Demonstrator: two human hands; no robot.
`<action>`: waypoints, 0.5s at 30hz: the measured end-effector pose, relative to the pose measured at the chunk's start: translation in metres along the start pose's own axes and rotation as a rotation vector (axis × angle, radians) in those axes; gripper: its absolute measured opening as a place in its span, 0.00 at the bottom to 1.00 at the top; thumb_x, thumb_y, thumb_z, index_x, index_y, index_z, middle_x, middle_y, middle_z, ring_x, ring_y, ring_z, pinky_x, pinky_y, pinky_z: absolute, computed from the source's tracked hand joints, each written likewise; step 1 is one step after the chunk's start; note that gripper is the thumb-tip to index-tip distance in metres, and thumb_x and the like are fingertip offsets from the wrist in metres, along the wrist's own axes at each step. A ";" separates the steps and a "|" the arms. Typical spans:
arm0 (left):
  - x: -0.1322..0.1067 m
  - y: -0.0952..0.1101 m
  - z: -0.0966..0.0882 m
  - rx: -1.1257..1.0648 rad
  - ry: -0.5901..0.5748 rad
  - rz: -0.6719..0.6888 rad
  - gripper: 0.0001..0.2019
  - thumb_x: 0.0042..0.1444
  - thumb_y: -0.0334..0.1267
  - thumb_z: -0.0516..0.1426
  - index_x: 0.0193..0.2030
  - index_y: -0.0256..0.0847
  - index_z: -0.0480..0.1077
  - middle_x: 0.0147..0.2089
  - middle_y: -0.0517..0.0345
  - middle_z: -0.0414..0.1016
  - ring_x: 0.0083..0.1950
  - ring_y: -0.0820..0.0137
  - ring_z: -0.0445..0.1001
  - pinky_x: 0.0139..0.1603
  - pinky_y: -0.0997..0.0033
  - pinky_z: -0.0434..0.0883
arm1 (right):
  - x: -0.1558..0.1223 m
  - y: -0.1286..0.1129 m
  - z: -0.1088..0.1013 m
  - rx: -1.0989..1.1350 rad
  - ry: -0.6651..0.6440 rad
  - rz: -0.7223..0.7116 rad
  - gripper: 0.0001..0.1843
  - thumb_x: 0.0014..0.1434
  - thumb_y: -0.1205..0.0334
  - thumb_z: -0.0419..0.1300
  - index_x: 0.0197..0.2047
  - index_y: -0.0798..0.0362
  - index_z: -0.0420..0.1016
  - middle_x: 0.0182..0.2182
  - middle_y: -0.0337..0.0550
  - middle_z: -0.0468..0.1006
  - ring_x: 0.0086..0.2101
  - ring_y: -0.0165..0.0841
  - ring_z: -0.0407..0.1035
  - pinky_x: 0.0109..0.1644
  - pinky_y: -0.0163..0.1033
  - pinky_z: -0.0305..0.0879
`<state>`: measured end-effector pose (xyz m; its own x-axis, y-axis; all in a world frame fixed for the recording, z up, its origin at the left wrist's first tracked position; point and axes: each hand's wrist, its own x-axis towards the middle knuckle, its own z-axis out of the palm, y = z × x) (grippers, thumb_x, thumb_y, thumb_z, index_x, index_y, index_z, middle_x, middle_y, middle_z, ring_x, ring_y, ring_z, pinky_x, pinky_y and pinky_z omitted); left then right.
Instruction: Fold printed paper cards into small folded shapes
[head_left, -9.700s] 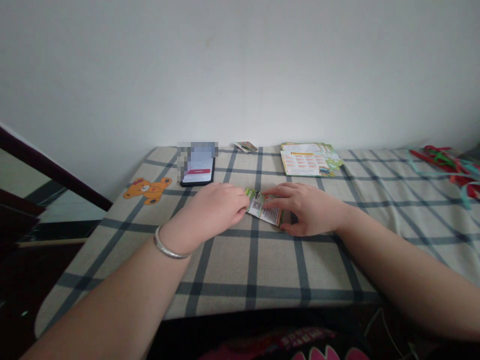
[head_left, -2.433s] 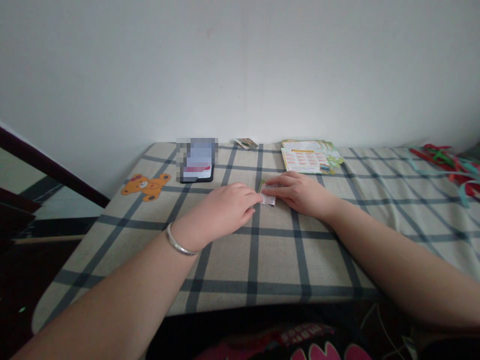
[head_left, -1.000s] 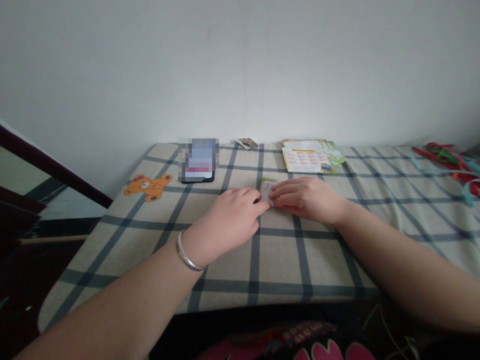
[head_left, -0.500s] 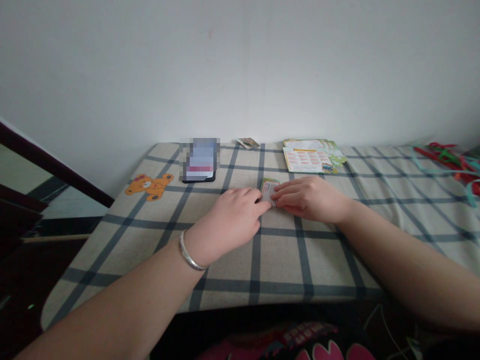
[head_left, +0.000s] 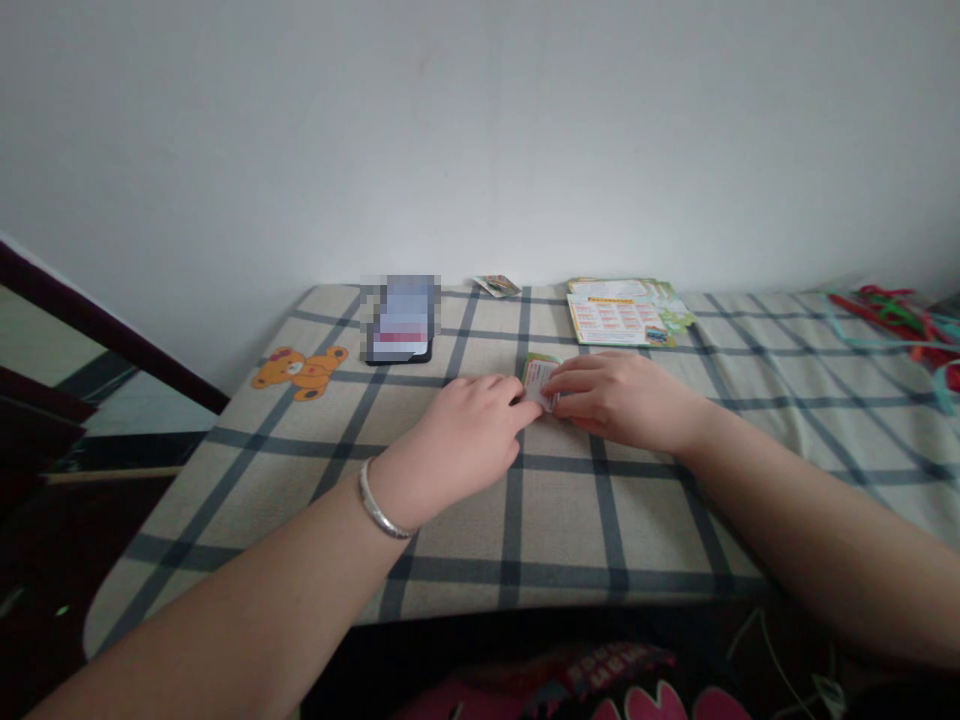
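A small folded printed paper (head_left: 538, 376), green-edged with red print, lies on the checked tablecloth (head_left: 465, 520). My left hand (head_left: 465, 435), with a silver bangle on the wrist, is curled and pinches the paper's left edge. My right hand (head_left: 619, 397) comes in from the right, fingers pressed together on the paper's right side, covering part of it.
A phone (head_left: 400, 320) lies at the back left by the wall. A stack of printed leaflets (head_left: 619, 312) and a small folded paper piece (head_left: 496, 286) lie at the back. Red and green ribbons (head_left: 904, 320) are at the far right. A bear print (head_left: 300, 369) marks the cloth.
Since the oldest frame the paper has become smaller and more folded and sits farther back. In the last second both hands stay pinched on it, barely moving.
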<state>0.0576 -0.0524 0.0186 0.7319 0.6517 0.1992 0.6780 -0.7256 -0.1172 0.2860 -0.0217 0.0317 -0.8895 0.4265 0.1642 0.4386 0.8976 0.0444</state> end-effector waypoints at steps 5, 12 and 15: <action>0.000 0.001 -0.001 -0.013 -0.007 -0.002 0.18 0.58 0.30 0.52 0.55 0.45 0.69 0.51 0.51 0.70 0.50 0.60 0.70 0.51 0.57 0.69 | -0.004 0.004 0.000 0.146 0.039 0.020 0.11 0.63 0.67 0.55 0.41 0.51 0.79 0.46 0.44 0.79 0.46 0.34 0.72 0.47 0.39 0.68; -0.001 0.001 -0.002 -0.032 -0.014 0.003 0.18 0.58 0.33 0.52 0.55 0.46 0.69 0.48 0.51 0.70 0.50 0.60 0.70 0.50 0.57 0.69 | -0.004 0.002 -0.002 0.077 0.029 0.100 0.10 0.62 0.63 0.57 0.41 0.48 0.81 0.46 0.43 0.78 0.40 0.34 0.73 0.41 0.38 0.66; -0.001 0.002 -0.002 -0.030 -0.013 0.006 0.18 0.58 0.33 0.53 0.55 0.47 0.69 0.48 0.52 0.70 0.50 0.59 0.69 0.50 0.56 0.69 | -0.004 0.000 -0.003 0.036 0.029 0.101 0.09 0.62 0.63 0.58 0.39 0.47 0.81 0.43 0.43 0.78 0.38 0.33 0.72 0.39 0.38 0.65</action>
<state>0.0586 -0.0550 0.0204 0.7369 0.6500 0.1856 0.6714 -0.7357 -0.0895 0.2895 -0.0239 0.0340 -0.8368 0.5117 0.1949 0.5202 0.8540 -0.0087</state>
